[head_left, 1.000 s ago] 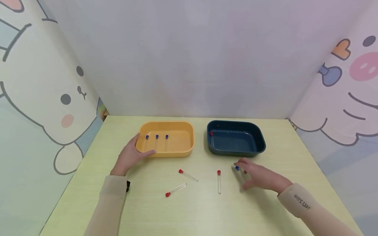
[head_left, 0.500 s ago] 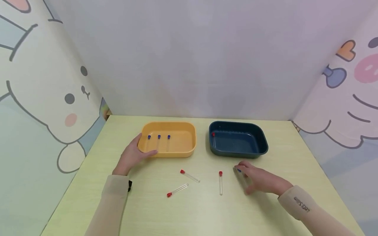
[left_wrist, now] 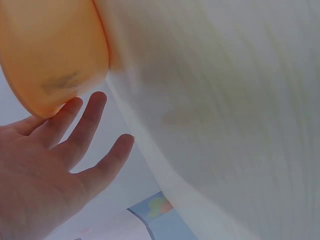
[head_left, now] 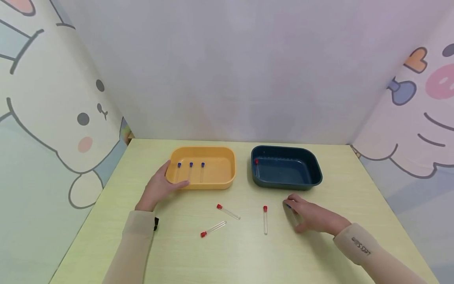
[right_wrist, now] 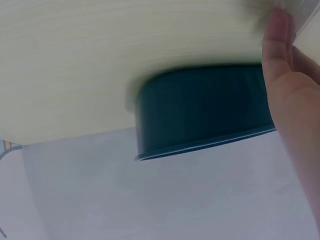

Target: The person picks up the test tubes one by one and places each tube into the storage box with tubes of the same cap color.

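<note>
Right hand [head_left: 313, 215]: fingers lowered since earlier frame, curled round blue-capped tube [head_left: 293, 214], cap mostly covered. Tube location: near side of dark blue tray [head_left: 287, 169]. Left hand [head_left: 158, 189]: fingers extended, touching yellow tray [head_left: 220, 167].

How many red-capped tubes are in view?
4. One tube lies in the dark tray; on the table are the right tube, in front of that tray, plus a farther left tube and a nearer left tube. Others could be hidden.

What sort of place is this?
Likely a staged tabletop workspace, though the room beyond can't be seen: a pale table flanked by cartoon-printed panels, with loose red-capped tubes laid out on it.
</note>
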Tool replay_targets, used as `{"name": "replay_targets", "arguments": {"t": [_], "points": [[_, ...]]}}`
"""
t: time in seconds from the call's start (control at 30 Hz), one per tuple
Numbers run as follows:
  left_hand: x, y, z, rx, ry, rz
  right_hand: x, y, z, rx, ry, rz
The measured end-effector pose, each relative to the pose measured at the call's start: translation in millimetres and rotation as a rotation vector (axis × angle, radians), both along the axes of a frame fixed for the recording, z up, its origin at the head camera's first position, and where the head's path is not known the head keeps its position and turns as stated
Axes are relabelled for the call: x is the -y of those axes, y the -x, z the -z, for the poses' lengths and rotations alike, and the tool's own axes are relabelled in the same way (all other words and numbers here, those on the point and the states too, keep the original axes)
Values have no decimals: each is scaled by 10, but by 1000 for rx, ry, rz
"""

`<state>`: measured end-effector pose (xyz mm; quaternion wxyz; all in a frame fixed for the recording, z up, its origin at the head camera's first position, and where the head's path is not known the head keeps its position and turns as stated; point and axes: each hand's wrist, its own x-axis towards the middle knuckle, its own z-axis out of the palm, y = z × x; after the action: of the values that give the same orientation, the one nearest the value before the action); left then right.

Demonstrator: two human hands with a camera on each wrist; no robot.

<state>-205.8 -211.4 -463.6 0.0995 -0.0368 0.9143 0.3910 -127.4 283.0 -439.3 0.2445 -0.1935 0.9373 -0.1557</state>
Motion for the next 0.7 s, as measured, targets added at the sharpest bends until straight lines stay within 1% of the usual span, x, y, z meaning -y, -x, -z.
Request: {"name": "replay_targets", "arguments": {"t": [0.17,0.5,0.6,0.7], "points": [[-4,3,-4,8,4,-3,-12,-12,-18,36,-3,12],[-6,4,-16,4,6,1,-9,-24,-46,65,-34,20],[-8,0,-23,2,4,1,-5,-19,-43,47,-28,10],[-11,-9,-29,4,3,-3,8,-15,-40,27,-30,19]]}}
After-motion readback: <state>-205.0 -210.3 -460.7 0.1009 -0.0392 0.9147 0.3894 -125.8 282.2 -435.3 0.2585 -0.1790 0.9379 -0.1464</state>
